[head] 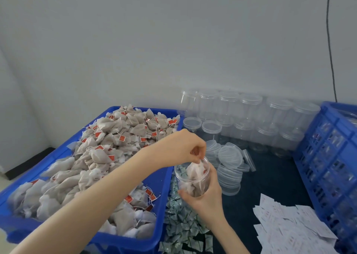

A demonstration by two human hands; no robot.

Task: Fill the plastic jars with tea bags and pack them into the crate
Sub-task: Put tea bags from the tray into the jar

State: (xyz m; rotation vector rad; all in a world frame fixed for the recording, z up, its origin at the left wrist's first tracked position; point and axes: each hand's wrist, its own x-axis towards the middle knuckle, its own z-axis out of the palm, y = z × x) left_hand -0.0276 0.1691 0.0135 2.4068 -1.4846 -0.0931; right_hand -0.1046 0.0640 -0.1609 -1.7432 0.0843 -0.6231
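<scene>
A small packing workroom: heaped tea bags [108, 157] in a blue bin [162, 182], rows of empty jars [249, 114].

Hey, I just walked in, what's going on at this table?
A person is filling a clear plastic jar with tea bags. The right hand grips the open jar from below, while the left hand pinches a tea bag at its mouth. A blue bin heaped with tea bags sits on the left, loose lids and empty jars stand behind, and a blue crate waits on the right.
</scene>
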